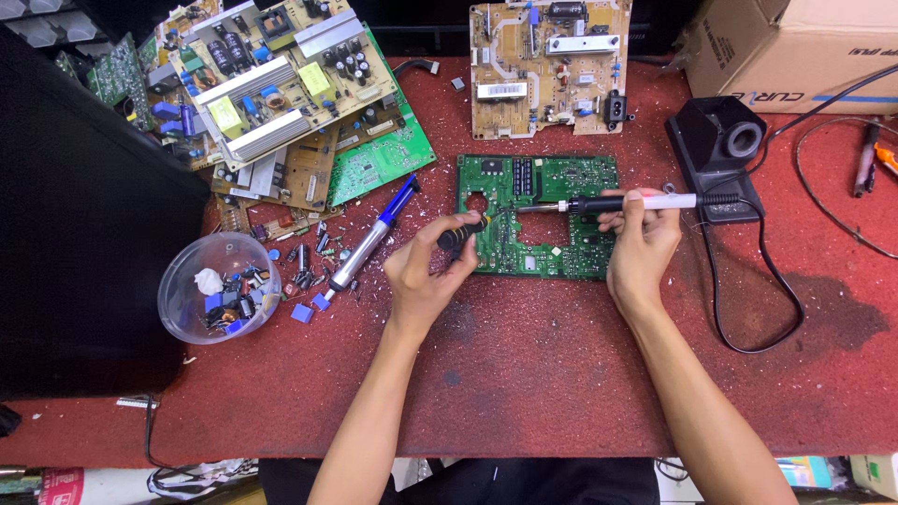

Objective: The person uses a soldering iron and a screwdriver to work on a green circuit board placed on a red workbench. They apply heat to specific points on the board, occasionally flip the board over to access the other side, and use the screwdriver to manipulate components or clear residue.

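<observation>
Over the green circuit board (538, 215), my right hand (641, 243) grips the soldering iron (636, 202); my left hand (426, 271) clamps a screwdriver (463, 231).

Left hand (426, 271) covers most of the black-handled tool (460, 234); its tip is not discernible. Soldering iron (622, 203) tip contact on the green circuit board (538, 215) too small to resolve. Cardboard box (795, 47) cropped at top and right edges. Clear bowl (187, 281) contents too small to identify.
</observation>
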